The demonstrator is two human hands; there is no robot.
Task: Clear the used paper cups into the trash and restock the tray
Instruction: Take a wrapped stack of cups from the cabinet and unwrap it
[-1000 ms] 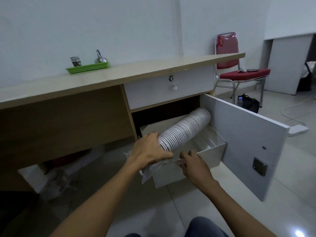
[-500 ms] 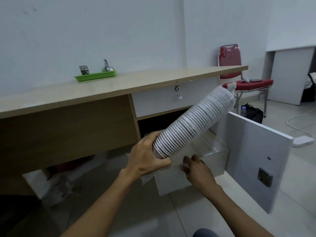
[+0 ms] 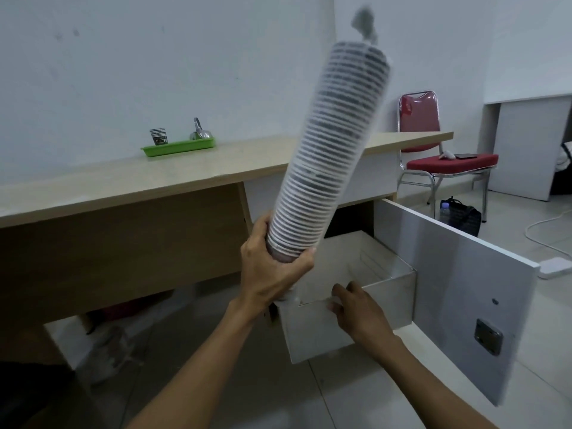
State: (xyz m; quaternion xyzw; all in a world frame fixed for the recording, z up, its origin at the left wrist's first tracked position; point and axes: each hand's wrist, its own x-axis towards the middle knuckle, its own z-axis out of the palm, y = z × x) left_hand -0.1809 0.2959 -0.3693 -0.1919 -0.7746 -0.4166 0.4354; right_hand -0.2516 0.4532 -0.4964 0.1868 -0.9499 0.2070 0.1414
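the left hand [image 3: 272, 274] grasps the base of the wrapped cup stack [image 3: 328, 150], tilted up mid-frame. the right hand [image 3: 362, 314] curls over the rim of the white box [image 3: 312, 329] at lower centre; green tray [image 3: 178, 148] upper left.

The sleeve of stacked paper cups [image 3: 328, 156] has been lifted clear of the open drawer [image 3: 315, 329], in which it lay a second ago. The left hand [image 3: 272, 267], gripping its lower end, has swung it from a shallow slant to nearly upright. Its knotted top [image 3: 363, 23], motion-blurred, now stands high above the front edge of the desk [image 3: 123, 199].
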